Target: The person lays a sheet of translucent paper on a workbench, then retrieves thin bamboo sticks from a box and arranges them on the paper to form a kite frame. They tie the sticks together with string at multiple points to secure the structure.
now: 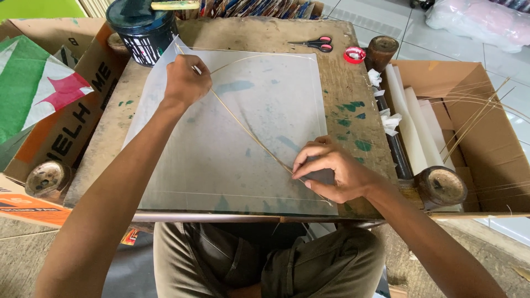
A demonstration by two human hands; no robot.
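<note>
Kite assembly appears to be at an early stage. The translucent paper sheet [243, 132] lies flat on the bench [342, 72]. A thin bamboo spine [248, 132] runs diagonally across it; a bowed stick [259, 57] arcs along the far edge.

The left hand [185, 83], grip pinched, holds the spine's far end. The right hand [331, 171] presses its near end with fingertips together. No trimming or folded edges are visible.

Scissors [314, 43], a red tape roll [354, 54] and a dark tin [141, 27] sit far, clear of the sheet.
</note>
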